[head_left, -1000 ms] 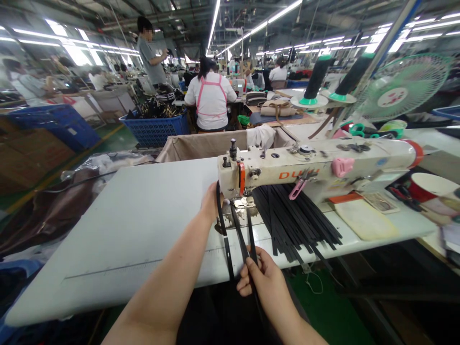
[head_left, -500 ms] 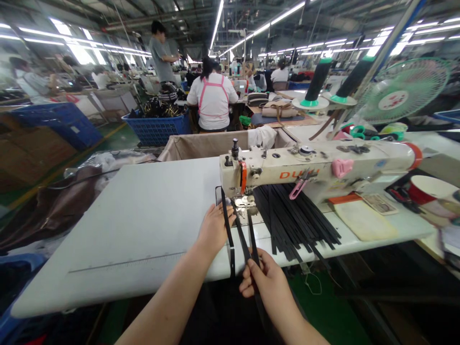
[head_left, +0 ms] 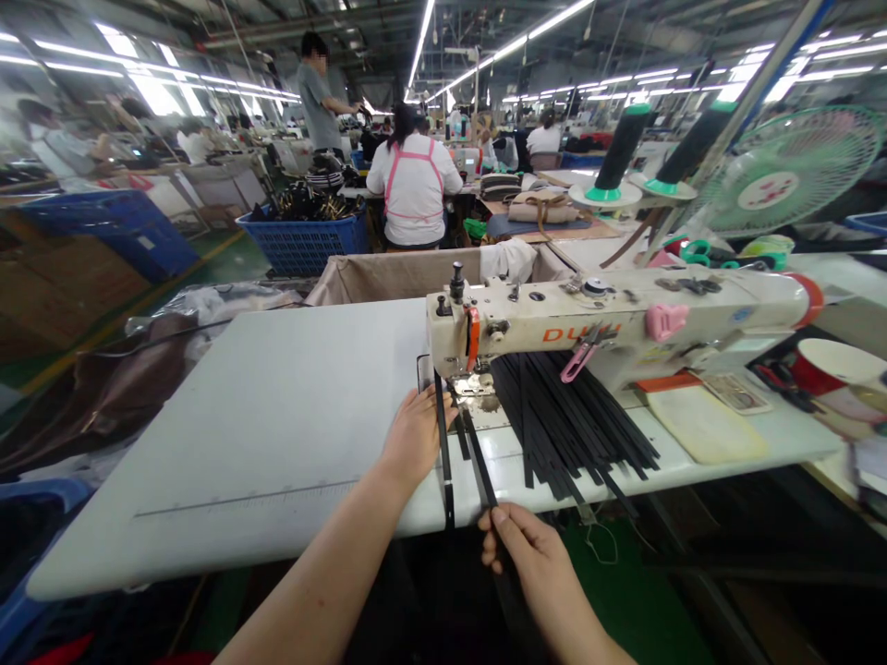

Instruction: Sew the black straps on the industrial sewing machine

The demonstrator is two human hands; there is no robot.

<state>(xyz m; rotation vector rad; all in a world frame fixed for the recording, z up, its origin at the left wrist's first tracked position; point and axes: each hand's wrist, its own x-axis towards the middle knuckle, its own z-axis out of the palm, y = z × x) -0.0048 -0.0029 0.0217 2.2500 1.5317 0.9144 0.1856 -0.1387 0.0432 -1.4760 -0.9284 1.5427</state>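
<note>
My left hand (head_left: 412, 439) lies at the needle end of the sewing machine (head_left: 616, 319), its fingers closed about a narrow black strap (head_left: 443, 443) that runs down over the table's front edge. Just right of those fingertips, the short end of another black strip (head_left: 461, 438) shows near the metal needle plate (head_left: 485, 404). Between thumb and fingers, my right hand (head_left: 523, 545) pinches a long black strip (head_left: 479, 462) below the table edge. This strip stretches up toward the presser foot (head_left: 474, 382). Where it meets the foot is partly hidden.
A pile of black strips (head_left: 575, 425) lies under the machine arm. Pink snips (head_left: 578, 360) hang on its front. To the right are a yellowish pad (head_left: 707, 429), thread cones (head_left: 622, 152) and a green fan (head_left: 783, 175). A fabric-lined bin (head_left: 402, 277) stands behind the table (head_left: 277, 406).
My right hand has shifted slightly right and down with the strip. Two strips led to it before; now one does, and a short strip end lies by my left fingertips.
</note>
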